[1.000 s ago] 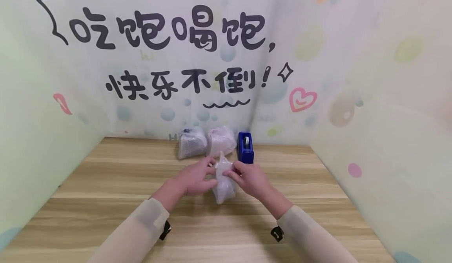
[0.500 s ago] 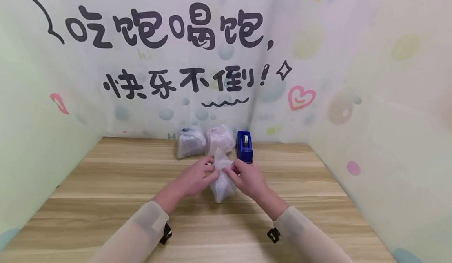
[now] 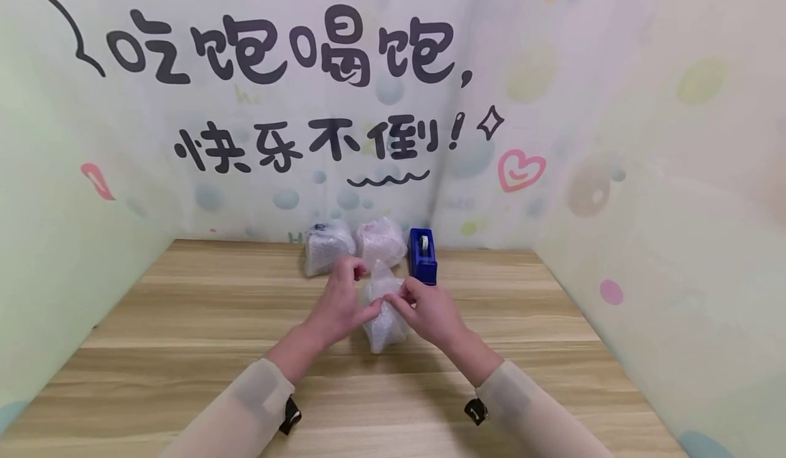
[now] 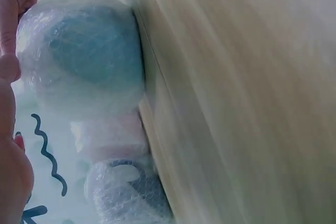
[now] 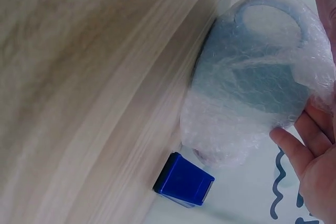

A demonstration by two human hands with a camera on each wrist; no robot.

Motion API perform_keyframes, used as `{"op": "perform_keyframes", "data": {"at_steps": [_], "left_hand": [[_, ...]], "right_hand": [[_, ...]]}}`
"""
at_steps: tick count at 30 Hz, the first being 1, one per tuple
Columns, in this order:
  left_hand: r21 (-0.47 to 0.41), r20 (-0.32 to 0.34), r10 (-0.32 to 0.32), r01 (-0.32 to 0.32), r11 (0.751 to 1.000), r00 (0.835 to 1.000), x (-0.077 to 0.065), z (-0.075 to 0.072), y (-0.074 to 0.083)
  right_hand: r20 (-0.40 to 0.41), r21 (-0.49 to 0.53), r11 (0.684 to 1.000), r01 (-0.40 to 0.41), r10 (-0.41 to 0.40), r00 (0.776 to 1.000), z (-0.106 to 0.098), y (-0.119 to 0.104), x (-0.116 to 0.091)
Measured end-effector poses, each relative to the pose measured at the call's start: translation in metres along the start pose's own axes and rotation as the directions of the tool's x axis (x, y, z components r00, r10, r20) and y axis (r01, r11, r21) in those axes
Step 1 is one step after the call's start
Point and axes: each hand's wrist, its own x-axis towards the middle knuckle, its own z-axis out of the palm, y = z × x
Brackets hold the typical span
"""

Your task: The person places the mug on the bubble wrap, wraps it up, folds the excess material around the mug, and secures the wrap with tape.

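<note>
A bluish mug [image 5: 252,85] wrapped in bubble wrap [image 3: 387,325] stands on the table between the hands. Its looped handle shows through the wrap in the right wrist view. My right hand [image 3: 432,311] pinches the gathered wrap at the top with thumb and index finger, its other fingers [image 5: 294,150] along the side. My left hand [image 3: 338,304] reaches its thumb to the top of the wrap, close to the right thumb. The left index finger is raised away from the wrap, and the other left fingers are mostly hidden.
Behind the mug are two more bubble-wrapped bundles, one greyish [image 3: 328,250] and one pinkish [image 3: 377,243]. A blue tape dispenser [image 3: 422,256] stands to their right. The wooden table [image 3: 215,315] meets a printed wall covering [image 3: 276,198] at the back.
My left fingers have lifted off the wrap and moved up and back, while the left thumb stays at it. The right hand keeps its pinch; the wrap's top has been folded and shifted slightly.
</note>
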Motion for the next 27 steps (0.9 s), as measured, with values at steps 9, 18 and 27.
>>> {"op": "perform_keyframes", "data": {"at_steps": [9, 18, 27], "left_hand": [[0.132, 0.080, 0.300, -0.309, 0.942, 0.950, 0.001, -0.006, -0.005], [0.210, 0.448, 0.042, -0.151, 0.966, 0.893, 0.001, -0.023, 0.004], [0.245, 0.560, 0.047, -0.219, 0.944, 0.827, 0.001, -0.024, 0.006]], "right_hand": [[-0.008, 0.002, 1.000, -0.002, 0.002, 1.000, 0.003, 0.003, -0.002], [-0.095, -0.090, 0.973, 0.210, -0.219, 0.971, -0.003, 0.006, -0.006], [0.259, -0.182, 0.902, 0.392, -0.340, 0.904, -0.027, 0.012, -0.009]]}}
